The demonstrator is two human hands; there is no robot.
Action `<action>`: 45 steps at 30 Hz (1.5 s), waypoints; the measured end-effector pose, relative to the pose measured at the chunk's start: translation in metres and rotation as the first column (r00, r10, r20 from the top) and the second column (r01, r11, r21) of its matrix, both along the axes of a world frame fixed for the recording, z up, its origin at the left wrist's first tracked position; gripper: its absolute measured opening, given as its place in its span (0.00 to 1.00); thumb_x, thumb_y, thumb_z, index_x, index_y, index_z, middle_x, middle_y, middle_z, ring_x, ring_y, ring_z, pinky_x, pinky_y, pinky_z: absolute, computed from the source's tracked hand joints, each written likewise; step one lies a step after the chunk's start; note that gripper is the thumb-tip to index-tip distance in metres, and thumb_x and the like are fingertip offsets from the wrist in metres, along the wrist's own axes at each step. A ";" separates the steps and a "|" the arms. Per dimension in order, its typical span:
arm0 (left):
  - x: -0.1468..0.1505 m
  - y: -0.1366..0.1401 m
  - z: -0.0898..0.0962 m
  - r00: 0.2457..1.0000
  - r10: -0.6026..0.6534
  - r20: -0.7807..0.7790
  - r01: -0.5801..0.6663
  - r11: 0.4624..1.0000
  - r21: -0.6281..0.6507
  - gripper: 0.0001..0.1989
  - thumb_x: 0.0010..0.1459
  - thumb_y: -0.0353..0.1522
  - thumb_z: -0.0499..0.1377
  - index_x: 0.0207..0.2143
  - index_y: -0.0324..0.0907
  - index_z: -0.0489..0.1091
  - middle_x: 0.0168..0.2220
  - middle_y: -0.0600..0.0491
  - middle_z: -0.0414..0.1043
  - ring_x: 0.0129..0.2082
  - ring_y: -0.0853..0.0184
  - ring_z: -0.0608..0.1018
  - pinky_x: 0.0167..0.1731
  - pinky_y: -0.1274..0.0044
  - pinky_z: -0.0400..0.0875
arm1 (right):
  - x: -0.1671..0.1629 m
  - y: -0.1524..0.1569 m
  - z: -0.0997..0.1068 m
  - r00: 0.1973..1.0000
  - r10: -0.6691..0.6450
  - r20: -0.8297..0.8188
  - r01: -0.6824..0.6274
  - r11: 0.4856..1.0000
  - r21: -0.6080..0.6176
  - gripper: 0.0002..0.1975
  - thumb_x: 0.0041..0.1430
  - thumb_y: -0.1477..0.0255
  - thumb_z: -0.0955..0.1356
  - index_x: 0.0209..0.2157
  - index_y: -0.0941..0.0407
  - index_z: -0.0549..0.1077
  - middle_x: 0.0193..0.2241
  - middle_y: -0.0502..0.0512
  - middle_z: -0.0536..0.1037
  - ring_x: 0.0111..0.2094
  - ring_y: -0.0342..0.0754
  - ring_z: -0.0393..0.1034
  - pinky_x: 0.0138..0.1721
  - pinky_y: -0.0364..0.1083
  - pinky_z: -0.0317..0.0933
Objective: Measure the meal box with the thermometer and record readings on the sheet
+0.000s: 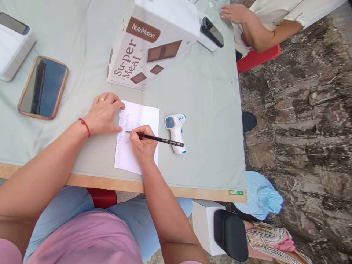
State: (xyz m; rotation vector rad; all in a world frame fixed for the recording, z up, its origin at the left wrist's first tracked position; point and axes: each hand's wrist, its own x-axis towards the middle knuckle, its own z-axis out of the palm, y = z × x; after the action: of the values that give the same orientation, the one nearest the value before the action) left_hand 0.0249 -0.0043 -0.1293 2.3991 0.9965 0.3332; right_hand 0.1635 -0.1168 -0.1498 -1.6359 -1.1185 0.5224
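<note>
A white sheet of paper (137, 161) with small rows of marks down its left side lies on the cloth-covered table. My left hand (105, 113) rests at the sheet's left edge, thumb and fingers apart, the tips touching the paper. In my right hand (144, 145) is a black pen (162, 139), gripped near its point, which meets the page by the rows of marks. Just right of the paper lies a white and blue infrared thermometer (175, 132), and the pen's back end passes over its handle.
Beyond the paper stands a large white box (162, 33) with brown print. At left are a phone (43, 88) in a brown case and a white device (13, 47). Another person's arm (255, 31) rests at the far right edge. A black case (231, 234) lies below the table.
</note>
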 end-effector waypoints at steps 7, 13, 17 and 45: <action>-0.001 0.000 -0.002 1.000 -0.010 0.024 0.010 1.000 0.017 0.29 0.44 0.37 0.65 0.50 0.42 0.67 0.52 0.44 0.61 0.56 0.47 0.60 0.58 0.54 0.49 | 0.000 0.000 -0.001 1.000 0.012 0.011 -0.012 1.000 0.009 0.05 0.48 0.70 0.64 0.21 0.54 0.64 0.18 0.44 0.65 0.22 0.41 0.58 0.25 0.43 0.55; 0.000 0.000 -0.002 1.000 -0.001 0.006 0.001 1.000 0.023 0.29 0.43 0.37 0.65 0.50 0.42 0.67 0.51 0.44 0.62 0.56 0.48 0.61 0.58 0.55 0.50 | 0.001 0.000 -0.001 1.000 0.027 -0.003 -0.027 0.999 0.021 0.05 0.47 0.71 0.64 0.21 0.54 0.63 0.18 0.43 0.65 0.21 0.41 0.58 0.24 0.43 0.55; -0.001 0.001 -0.003 1.000 -0.012 0.020 0.012 1.000 0.022 0.29 0.44 0.37 0.65 0.50 0.43 0.66 0.52 0.45 0.62 0.56 0.48 0.60 0.58 0.55 0.50 | 0.001 -0.001 -0.002 1.000 0.025 0.000 -0.025 0.999 0.020 0.05 0.48 0.71 0.64 0.21 0.53 0.64 0.18 0.44 0.65 0.21 0.41 0.58 0.24 0.43 0.55; 0.000 0.000 0.000 1.000 0.005 0.007 -0.005 1.000 0.000 0.29 0.43 0.37 0.65 0.50 0.42 0.67 0.51 0.44 0.62 0.56 0.47 0.61 0.58 0.55 0.51 | 0.001 -0.001 -0.002 1.000 -0.013 0.013 0.013 0.999 -0.037 0.05 0.48 0.71 0.63 0.22 0.53 0.62 0.19 0.44 0.64 0.23 0.42 0.57 0.26 0.43 0.56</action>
State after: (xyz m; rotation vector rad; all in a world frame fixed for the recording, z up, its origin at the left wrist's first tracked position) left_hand 0.0248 -0.0042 -0.1293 2.3940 0.9996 0.3423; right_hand 0.1650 -0.1182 -0.1519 -1.6797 -1.1127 0.5282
